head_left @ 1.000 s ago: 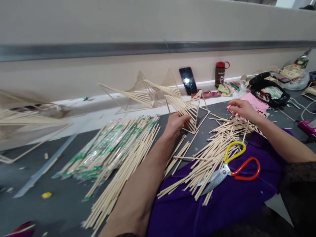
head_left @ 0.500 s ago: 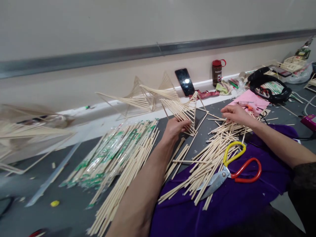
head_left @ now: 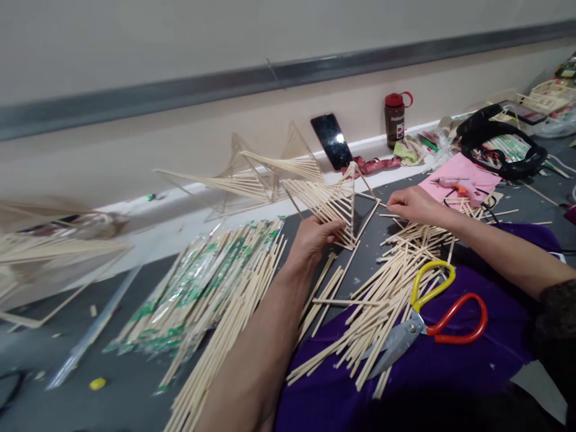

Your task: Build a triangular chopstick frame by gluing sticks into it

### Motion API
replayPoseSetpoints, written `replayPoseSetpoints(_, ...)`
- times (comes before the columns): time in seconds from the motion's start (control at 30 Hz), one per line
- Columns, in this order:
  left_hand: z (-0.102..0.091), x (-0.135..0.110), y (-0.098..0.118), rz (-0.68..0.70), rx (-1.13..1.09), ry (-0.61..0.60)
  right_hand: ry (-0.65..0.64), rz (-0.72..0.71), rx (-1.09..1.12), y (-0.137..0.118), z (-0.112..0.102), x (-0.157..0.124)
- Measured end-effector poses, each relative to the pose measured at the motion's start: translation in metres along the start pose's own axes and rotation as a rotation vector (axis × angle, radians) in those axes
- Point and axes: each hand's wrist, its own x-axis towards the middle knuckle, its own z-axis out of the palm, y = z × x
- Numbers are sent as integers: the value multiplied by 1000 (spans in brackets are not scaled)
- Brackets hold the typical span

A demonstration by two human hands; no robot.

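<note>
My left hand (head_left: pixel 314 236) grips a small fan-shaped frame of thin wooden sticks (head_left: pixel 335 204), holding it tilted on the dark table (head_left: pixel 126 372). My right hand (head_left: pixel 414 204) is closed in a pinch on a thin stick (head_left: pixel 390 215) at the far end of a loose pile of sticks (head_left: pixel 382 294). Scissors with one yellow and one red handle (head_left: pixel 427 312) lie on that pile, over a purple cloth (head_left: pixel 405 378) at the table's front.
Wrapped chopstick bundles with green print (head_left: pixel 193 288) lie to the left. Larger stick structures (head_left: pixel 252 171) stand by the wall, others at far left (head_left: pixel 49 240). A phone (head_left: pixel 332 141) leans on the wall beside a brown bottle (head_left: pixel 395 119). A pink sheet (head_left: pixel 463 183) and a black looped strap (head_left: pixel 501 147) lie to the right.
My right hand has drawn back leftward from the pink sheet to the far end of the stick pile and pinched a stick. The left hand keeps holding the frame. The view shifted slightly.
</note>
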Motion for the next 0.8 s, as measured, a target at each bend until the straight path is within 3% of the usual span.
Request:
replayPoseSetpoints(0.2, -1, 1, -1, 16, -45, -13, 140, 232, -359, 55, -36, -1)
replayPoseSetpoints(0.3, -1, 1, -1, 19, -50, -26, 330, 302, -369, 75, -59, 2)
replayPoseSetpoints(0.4, -2, -1, -1, 7, -46, -39, 528, 338, -162, 80, -82, 3)
replayPoseSetpoints(0.53, -2, -2, -2, 17, -56, -60, 666, 252, 433, 64, -107, -2)
replayPoseSetpoints(0.73, -8, 0, -2, -12, -30, -139, 638, 153, 852, 21, -140, -35)
replayPoseSetpoints(0.8, -14, 2, -1, -14, -22, -175, 573, 111, 774, 11, -149, -54)
